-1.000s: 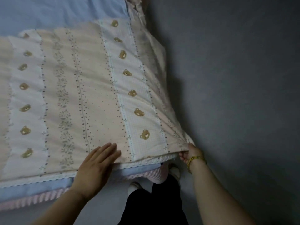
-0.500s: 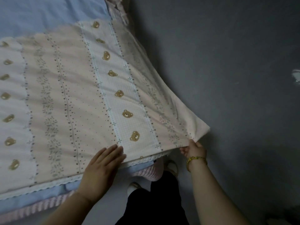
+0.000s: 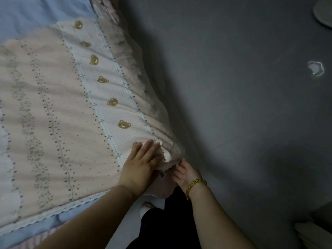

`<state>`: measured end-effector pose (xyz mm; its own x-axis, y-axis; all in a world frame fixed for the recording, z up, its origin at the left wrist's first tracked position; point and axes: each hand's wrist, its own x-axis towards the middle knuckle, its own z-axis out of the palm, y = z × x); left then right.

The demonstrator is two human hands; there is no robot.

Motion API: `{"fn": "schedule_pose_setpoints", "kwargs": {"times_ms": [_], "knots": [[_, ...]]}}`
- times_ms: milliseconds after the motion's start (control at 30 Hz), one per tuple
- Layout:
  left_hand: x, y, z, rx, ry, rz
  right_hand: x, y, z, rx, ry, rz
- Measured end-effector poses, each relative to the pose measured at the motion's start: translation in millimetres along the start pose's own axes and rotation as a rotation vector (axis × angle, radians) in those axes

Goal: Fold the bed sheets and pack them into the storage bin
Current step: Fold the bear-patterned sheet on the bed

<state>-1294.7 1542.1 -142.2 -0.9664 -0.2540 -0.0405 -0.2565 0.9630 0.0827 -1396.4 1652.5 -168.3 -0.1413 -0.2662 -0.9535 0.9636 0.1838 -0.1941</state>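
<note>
Pink bear-print sheet (image 3: 71, 114): left hand (image 3: 142, 166) presses flat, fingers together; right hand (image 3: 183, 172) pinches its corner (image 3: 169, 159) (best keep edges matched).

Single head-worn wide-angle view, aimed steeply down. Close above left hand (image 3: 142, 166) and right hand (image 3: 185, 172) at bear-print sheet (image 3: 71, 114) corner. Grey floor (image 3: 233, 105) filling right side.

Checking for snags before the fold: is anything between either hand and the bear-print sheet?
Nothing visible: the left hand lies flat on the bear-print sheet near its corner, and the right hand grips that corner. No storage bin is in view, so that path cannot be judged.
</note>
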Motion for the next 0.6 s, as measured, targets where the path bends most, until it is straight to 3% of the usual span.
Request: {"fn": "schedule_pose_setpoints", "kwargs": {"times_ms": [200,333,467,600], "knots": [[10.5,2.8,3.2,-0.278,0.058,-0.136,5.9,-14.8,-6.9,0.198,0.032,-0.129],[6.0,0.3,3.0,-0.360,0.066,-0.112,21.1,-28.0,-0.3,0.273,0.058,-0.141],[6.5,-1.1,3.5,-0.358,0.025,-0.108,51.9,-37.1,6.5,0.051,0.187,-0.108],[6.4,-3.6,12.6,-0.368,0.017,-0.119,50.7,-34.5,10.9,-0.022,0.119,0.097]]}}
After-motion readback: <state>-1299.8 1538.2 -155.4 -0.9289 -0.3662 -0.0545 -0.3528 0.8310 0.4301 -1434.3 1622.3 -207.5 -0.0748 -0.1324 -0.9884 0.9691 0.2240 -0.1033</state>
